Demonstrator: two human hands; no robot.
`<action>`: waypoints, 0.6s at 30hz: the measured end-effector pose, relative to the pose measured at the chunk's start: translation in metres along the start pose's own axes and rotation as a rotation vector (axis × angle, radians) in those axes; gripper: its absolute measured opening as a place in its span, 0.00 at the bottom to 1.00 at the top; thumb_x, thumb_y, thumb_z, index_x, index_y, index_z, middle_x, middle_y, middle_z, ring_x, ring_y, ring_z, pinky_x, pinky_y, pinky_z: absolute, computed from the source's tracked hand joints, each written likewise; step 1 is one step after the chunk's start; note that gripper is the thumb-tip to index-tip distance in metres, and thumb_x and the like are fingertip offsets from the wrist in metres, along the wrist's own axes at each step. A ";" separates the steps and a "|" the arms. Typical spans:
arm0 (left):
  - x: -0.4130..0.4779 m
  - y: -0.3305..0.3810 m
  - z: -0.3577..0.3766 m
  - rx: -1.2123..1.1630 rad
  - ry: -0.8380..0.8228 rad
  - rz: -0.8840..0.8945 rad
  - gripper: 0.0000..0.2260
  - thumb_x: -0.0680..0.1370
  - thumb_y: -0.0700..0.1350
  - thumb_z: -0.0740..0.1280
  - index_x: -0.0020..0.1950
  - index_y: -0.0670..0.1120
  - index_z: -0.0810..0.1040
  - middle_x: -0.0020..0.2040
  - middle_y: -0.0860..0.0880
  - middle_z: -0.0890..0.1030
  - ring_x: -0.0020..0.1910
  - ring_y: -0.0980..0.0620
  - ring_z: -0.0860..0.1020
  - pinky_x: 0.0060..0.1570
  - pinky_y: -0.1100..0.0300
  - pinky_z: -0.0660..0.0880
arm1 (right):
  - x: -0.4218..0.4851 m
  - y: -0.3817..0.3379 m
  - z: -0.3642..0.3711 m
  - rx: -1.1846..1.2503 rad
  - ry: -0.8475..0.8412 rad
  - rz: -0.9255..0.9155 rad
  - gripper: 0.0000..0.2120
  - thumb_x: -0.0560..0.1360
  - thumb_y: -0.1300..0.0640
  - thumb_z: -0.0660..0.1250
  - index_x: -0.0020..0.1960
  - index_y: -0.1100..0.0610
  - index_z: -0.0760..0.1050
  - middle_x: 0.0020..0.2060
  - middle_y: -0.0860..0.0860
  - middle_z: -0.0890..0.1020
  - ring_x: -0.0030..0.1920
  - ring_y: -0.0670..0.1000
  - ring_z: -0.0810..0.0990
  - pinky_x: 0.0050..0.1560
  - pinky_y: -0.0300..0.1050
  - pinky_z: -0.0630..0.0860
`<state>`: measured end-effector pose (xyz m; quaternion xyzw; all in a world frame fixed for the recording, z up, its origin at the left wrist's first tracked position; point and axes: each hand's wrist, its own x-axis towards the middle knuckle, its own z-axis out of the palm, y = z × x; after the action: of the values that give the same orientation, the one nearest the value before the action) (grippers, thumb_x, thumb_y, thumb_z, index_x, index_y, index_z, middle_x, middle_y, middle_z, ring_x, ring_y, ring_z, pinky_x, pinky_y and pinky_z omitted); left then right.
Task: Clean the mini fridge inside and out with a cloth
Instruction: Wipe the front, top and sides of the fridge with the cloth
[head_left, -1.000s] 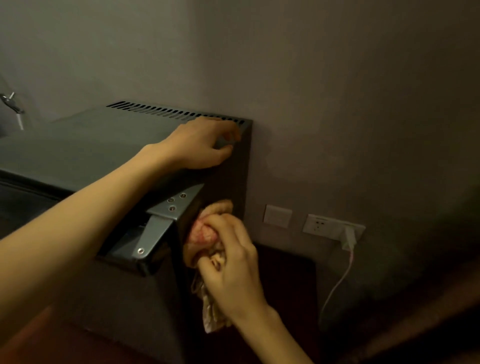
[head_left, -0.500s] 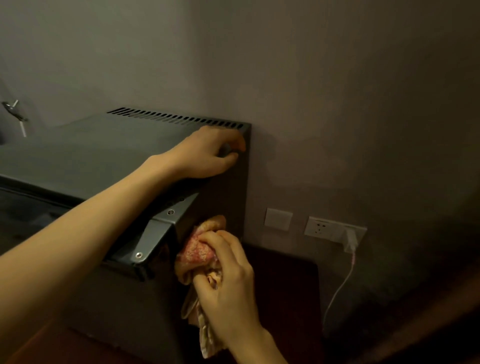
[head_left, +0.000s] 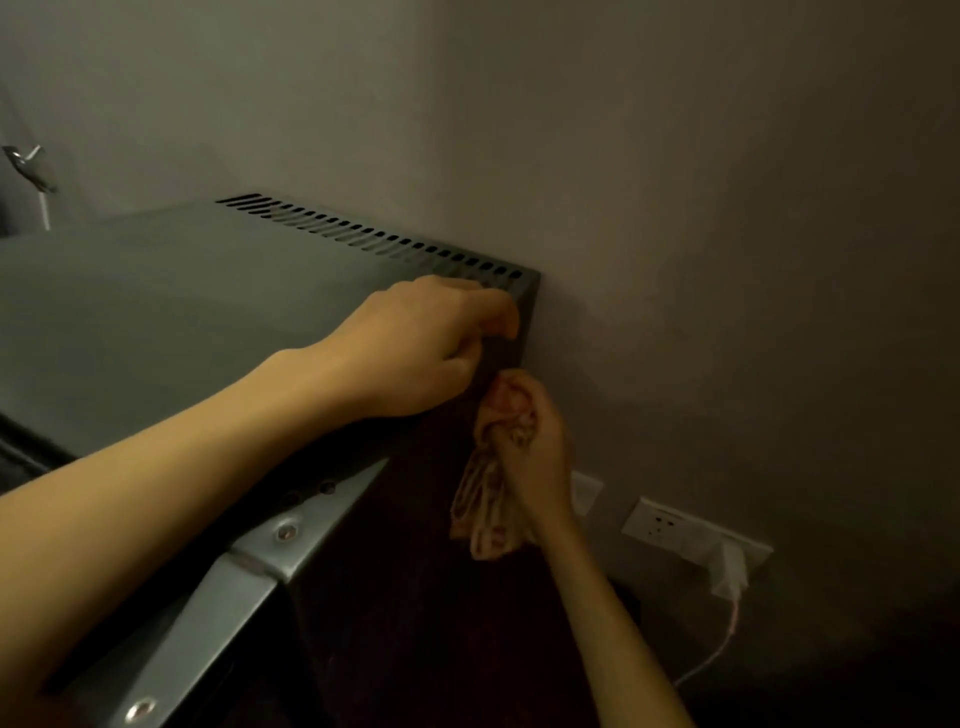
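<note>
Two hands are at the dark grey boxy metal mini fridge (head_left: 156, 312). The right hand (head_left: 537, 457) clutches a bunched pink patterned cloth (head_left: 485, 499) against its side panel, just under the left hand (head_left: 421, 348), whose fingers curl over the top's rear corner. Outside wiping seems underway; whether the inside is done cannot be told. Beyond both hands the pale wall (head_left: 675, 260) stands close, leaving little sweep room.

mini fridge (head_left: 182, 312) top, left of frame: smooth matt grey | hinge bracket (head_left: 249, 566), lower left: bare metal, dull sheen, shiny screw heads | cloth (head_left: 485, 499), centre: soft crumpled fabric, pinkish print | wall (head_left: 675, 182), upper right: smooth matt paint | socket (head_left: 660, 525), lower right: white plastic, slight gloss
</note>
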<state>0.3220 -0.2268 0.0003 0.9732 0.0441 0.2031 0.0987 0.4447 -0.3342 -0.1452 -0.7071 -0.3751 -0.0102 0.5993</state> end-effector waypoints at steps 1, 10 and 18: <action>0.001 0.001 -0.001 0.013 -0.003 -0.005 0.20 0.71 0.46 0.54 0.60 0.56 0.74 0.57 0.54 0.77 0.53 0.47 0.77 0.47 0.47 0.76 | 0.017 0.011 0.000 -0.001 0.003 0.013 0.24 0.63 0.59 0.61 0.55 0.38 0.72 0.52 0.49 0.79 0.54 0.47 0.78 0.56 0.48 0.76; 0.000 0.008 -0.005 0.036 0.048 -0.022 0.21 0.70 0.45 0.51 0.59 0.55 0.74 0.56 0.53 0.78 0.50 0.46 0.77 0.45 0.47 0.76 | 0.080 0.036 -0.008 0.043 0.005 0.020 0.26 0.63 0.65 0.61 0.61 0.57 0.75 0.53 0.54 0.81 0.52 0.51 0.81 0.55 0.48 0.78; -0.002 0.011 -0.006 0.055 0.036 -0.035 0.22 0.69 0.46 0.51 0.59 0.53 0.75 0.57 0.51 0.79 0.52 0.44 0.76 0.47 0.46 0.75 | 0.027 0.071 0.009 0.101 -0.076 0.184 0.29 0.66 0.66 0.60 0.66 0.57 0.71 0.60 0.55 0.78 0.61 0.53 0.77 0.63 0.48 0.73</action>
<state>0.3187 -0.2368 0.0071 0.9708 0.0684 0.2175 0.0744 0.4989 -0.3129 -0.1948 -0.7073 -0.3311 0.0905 0.6179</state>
